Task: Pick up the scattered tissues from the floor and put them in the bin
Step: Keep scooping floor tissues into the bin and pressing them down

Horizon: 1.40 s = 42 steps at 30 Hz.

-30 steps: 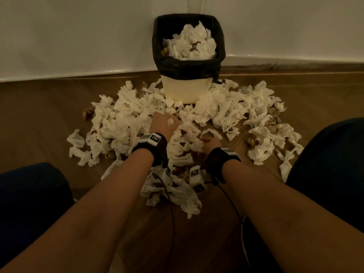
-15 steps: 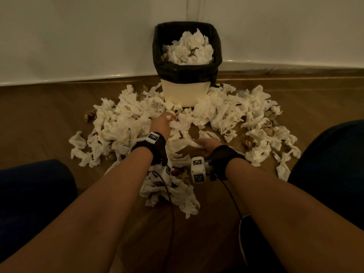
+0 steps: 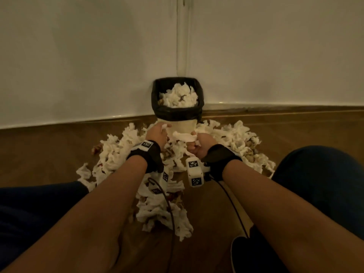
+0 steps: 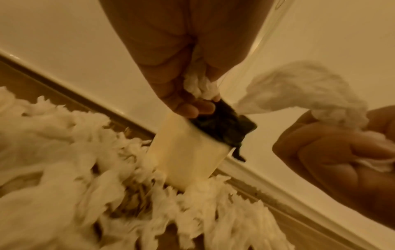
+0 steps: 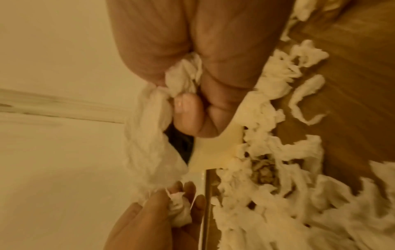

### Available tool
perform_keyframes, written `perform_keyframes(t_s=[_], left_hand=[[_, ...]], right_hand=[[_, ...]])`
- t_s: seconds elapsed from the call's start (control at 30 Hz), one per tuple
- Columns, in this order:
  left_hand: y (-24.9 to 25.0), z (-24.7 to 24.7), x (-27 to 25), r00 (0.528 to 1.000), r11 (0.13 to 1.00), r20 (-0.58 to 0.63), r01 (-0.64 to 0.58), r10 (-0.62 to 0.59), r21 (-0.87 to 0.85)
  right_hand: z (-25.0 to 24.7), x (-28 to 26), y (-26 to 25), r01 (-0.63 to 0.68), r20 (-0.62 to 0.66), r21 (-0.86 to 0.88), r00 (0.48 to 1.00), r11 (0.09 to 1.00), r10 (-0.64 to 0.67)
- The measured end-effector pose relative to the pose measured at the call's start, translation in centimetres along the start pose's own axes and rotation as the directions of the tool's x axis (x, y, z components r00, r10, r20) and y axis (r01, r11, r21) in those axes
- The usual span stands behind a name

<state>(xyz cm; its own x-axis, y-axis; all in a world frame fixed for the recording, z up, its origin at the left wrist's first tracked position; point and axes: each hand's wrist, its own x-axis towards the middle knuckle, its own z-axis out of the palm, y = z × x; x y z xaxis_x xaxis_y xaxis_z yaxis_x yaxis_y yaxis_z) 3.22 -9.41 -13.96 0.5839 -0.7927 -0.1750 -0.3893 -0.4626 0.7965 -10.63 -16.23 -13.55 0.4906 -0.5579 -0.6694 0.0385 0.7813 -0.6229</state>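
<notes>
My left hand (image 3: pixel 157 134) and right hand (image 3: pixel 197 147) each squeeze a tissue (image 3: pixel 182 136) — right by the bin (image 3: pixel 177 113).

White crumpled tissues (image 3: pixel 232 134) at frame centre, cream bin (image 3: pixel 181 126) lined with a black bag (image 3: pixel 175 113), brown wood-grain floor (image 3: pixel 49 154), off-white walls (image 3: pixel 78 56), black wrist straps (image 3: pixel 146 154) with black-and-white square markers (image 3: pixel 193 164), dark blue trousers (image 3: pixel 325 178) at lower right
</notes>
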Motion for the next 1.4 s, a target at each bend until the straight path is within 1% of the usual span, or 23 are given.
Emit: perform_keyframes(t_s=[0.07, 0.13, 0.2, 0.27, 0.4, 0.47, 0.53, 0.6, 0.7, 0.83, 0.9, 0.97, 1.03, 1.13, 1.2, 1.27, 1.33, 1.4], left_hand=[[2.2, -1.2, -0.5, 0.998, 0.999, -0.046, -0.051, 0.05, -0.006], [4.3, -2.4, -1.0, 0.993, 0.996, -0.067, -0.093, 0.093, -0.007], [5.9, -3.4, -1.4, 0.987, 0.989, -0.072, -0.144, 0.146, 0.029], [7.4, -4.2, -1.7, 0.981, 0.982, -0.085, -0.169, 0.176, 0.087], [10.7, -5.6, -2.8, 0.985, 0.988, -0.077, -0.153, 0.152, -0.007], [12.1, -6.0, -3.6, 0.984, 0.981, -0.056, -0.173, 0.169, -0.087], [13.4, -6.2, -4.2, 0.976, 0.976, -0.056, -0.213, 0.21, -0.054], [14.6, -6.3, -4.9, 0.962, 0.966, -0.095, -0.259, 0.257, -0.009], [16.9, -6.7, -5.6, 0.943, 0.95, -0.137, -0.31, 0.305, -0.021], [17.9, -7.6, -5.7, 0.949, 0.958, -0.131, -0.283, 0.287, 0.046], [17.7, -7.7, -5.9, 0.956, 0.963, -0.122, -0.258, 0.266, 0.08], [17.5, -7.4, -6.1, 0.948, 0.954, -0.121, -0.283, 0.293, 0.099], [17.5, -6.9, -6.4, 0.938, 0.946, -0.128, -0.313, 0.322, 0.086], [17.8, -6.5, -7.4, 0.922, 0.932, -0.138, -0.361, 0.361, 0.023], [17.6, -6.6, -7.9, 0.897, 0.912, -0.173, -0.411, 0.406, 0.005], [17.3, -6.8, -8.2, 0.882, 0.9, -0.235, -0.432, 0.408, -0.059], [17.1, -7.1, -8.3, 0.862, 0.887, -0.307, -0.45, 0.403, -0.1], [16.9, -7.3, -8.3, 0.848, 0.886, -0.348, -0.455, 0.4, -0.091]], right_hand=[[0.8, -1.8, -2.1, 0.05, 0.037, 0.073, 0.998, 0.996, -0.053], [1.4, -4.0, -4.1, 0.105, 0.121, 0.105, 0.986, 0.989, -0.118], [1.8, -6.1, -6.0, 0.167, 0.168, 0.063, 0.97, 0.984, -0.175], [1.9, -7.8, -7.7, 0.23, 0.179, 0.024, 0.956, 0.973, -0.231], [1.0, -10.1, -10.1, 0.378, 0.186, 0.021, 0.908, 0.925, -0.375], [0.6, -11.0, -10.8, 0.463, 0.184, -0.068, 0.876, 0.884, -0.445], [0.4, -12.1, -11.4, 0.513, 0.188, -0.121, 0.853, 0.85, -0.487], [0.0, -12.6, -11.9, 0.521, 0.194, -0.117, 0.847, 0.845, -0.495], [-0.6, -13.8, -12.6, 0.443, 0.204, -0.069, 0.883, 0.894, -0.422], [-1.2, -15.0, -13.0, 0.383, 0.236, 0.016, 0.896, 0.923, -0.376], [-1.2, -15.5, -13.1, 0.384, 0.218, 0.07, 0.895, 0.921, -0.389], [-1.3, -15.9, -13.0, 0.408, 0.172, 0.113, 0.89, 0.906, -0.422], [-1.5, -16.0, -12.8, 0.466, 0.156, 0.108, 0.864, 0.878, -0.478], [-1.8, -15.9, -12.4, 0.58, 0.169, -0.002, 0.803, 0.814, -0.572], [-2.1, -15.8, -12.2, 0.635, 0.158, -0.056, 0.768, 0.77, -0.621], [-2.3, -15.6, -12.1, 0.67, 0.122, -0.07, 0.741, 0.739, -0.661], [-2.4, -15.2, -11.8, 0.682, 0.101, -0.084, 0.732, 0.727, -0.674], [-2.3, -14.8, -11.4, 0.678, 0.1, -0.09, 0.735, 0.729, -0.671]])
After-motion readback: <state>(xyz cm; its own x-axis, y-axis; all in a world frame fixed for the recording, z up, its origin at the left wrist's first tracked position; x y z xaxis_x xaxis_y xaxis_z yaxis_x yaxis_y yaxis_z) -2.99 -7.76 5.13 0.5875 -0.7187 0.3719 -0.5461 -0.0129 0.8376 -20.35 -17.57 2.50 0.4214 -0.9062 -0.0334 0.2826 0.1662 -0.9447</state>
